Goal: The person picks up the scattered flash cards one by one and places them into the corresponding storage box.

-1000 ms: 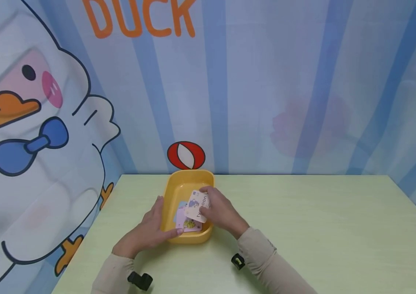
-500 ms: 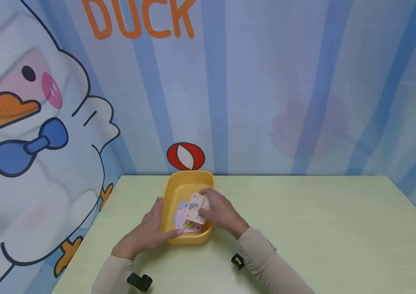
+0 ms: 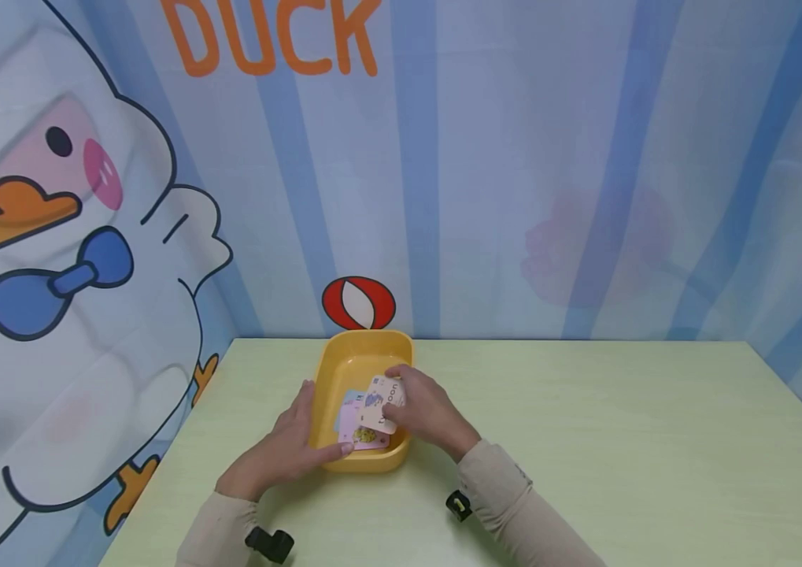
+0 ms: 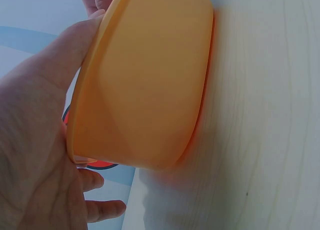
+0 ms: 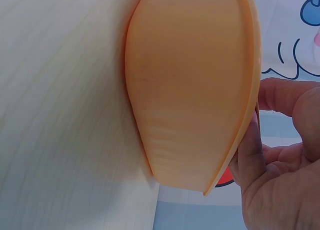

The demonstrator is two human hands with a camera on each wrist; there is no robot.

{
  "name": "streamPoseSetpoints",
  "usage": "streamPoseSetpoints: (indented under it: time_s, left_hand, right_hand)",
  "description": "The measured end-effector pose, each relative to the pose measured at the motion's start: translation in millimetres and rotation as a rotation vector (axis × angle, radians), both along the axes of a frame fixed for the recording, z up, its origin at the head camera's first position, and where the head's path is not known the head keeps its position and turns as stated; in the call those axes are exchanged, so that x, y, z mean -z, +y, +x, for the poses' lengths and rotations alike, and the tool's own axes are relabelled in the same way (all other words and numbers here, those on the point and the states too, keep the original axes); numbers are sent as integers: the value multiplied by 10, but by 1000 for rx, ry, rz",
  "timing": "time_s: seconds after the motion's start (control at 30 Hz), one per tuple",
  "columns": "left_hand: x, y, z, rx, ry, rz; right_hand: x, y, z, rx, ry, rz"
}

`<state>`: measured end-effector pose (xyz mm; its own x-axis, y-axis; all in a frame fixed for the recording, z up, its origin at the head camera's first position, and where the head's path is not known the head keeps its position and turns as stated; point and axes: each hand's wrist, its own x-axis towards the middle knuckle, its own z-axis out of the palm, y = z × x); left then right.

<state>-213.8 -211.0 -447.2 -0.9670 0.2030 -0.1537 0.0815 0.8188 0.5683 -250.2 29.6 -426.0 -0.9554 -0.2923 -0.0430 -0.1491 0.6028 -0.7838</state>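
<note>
In the head view a yellow plastic tray (image 3: pixel 333 370) stands near the table's back edge. My left hand (image 3: pixel 283 453) rests against its left side, thumb lying over the near rim and fingers fairly straight; the left wrist view shows the tray's outer wall (image 4: pixel 145 79) beside that hand. Over the tray's right rim, my right hand (image 3: pixel 432 413) pinches a white picture card (image 3: pixel 376 402) with printed letters, partly covered by the thumb. Beneath it inside the tray lie a pink card (image 3: pixel 354 433) and a light blue card (image 3: pixel 345 402), overlapping. In the right wrist view, the wall hides most of the cards.
The pale green table (image 3: pixel 585 441) extends to the right of the tray. Behind it hangs a blue striped backdrop (image 3: pixel 486 197) with a printed duck (image 3: pixel 138 425) on the left. Each wrist wears a black camera, the left one (image 3: pixel 269 543) low in view.
The white card has tilted and dropped slightly in my right hand, with more of its lettering under the thumb. My left hand and the tray stay in place.
</note>
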Motion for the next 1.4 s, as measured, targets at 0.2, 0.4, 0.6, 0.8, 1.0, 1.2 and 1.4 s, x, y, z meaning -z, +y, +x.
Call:
streamPoseSetpoints:
  time_s: [0.2,0.4,0.6,0.8,1.0,1.2,1.4]
  left_hand:
    - [7,-3,-9,3,5,3]
    - [3,-2,-10,5,6,6]
    - [9,-10,-15,11,13,6]
    - [19,-12,-16,12,12,2]
    - [18,-10,-11,11,12,2]
    - [15,-14,-19,16,13,4]
    - [24,-12,-24,12,7,6]
  right_hand:
    - [-1,5,-3,-4,9,4]
    - [8,8,-9,-6,-1,-11]
    - [21,7,-17,0,-14,-21]
    - [25,4,-19,1,-11,-14]
    - [23,8,-16,-6,1,-14]
    - [9,11,-5,-6,-3,-20]
    - [18,14,-12,-7,6,-13]
